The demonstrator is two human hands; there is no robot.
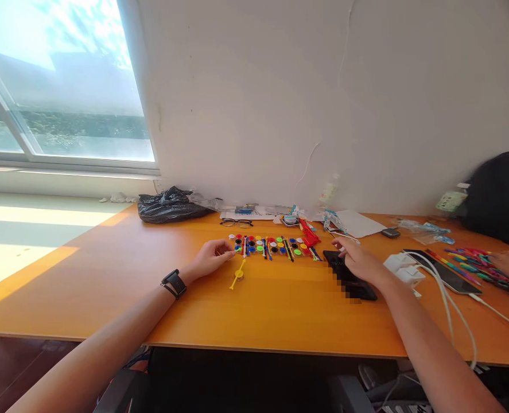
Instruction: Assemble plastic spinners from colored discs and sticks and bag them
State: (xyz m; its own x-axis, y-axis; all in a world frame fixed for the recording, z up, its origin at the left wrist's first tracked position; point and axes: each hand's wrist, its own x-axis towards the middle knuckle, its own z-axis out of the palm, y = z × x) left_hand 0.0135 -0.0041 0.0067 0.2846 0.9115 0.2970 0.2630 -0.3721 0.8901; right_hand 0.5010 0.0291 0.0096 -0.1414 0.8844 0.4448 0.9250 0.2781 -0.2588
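Tabletop (108, 281): left hand (213, 256), grip curled at row of coloured discs (271, 245), hold indiscernible; right hand (360, 262), grip slack, empty, on black device (357, 289).

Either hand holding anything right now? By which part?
Cannot tell for the left hand: its fingers sit by the far end of the yellow stick, too small to confirm a grip. The right hand lies open on the black device, holding nothing.

My worktop (108, 275) looks like smooth orange wood with a soft sheen. The discs (271, 245) before me look plastic; the bag (168, 205) is crinkled, glossy plastic.
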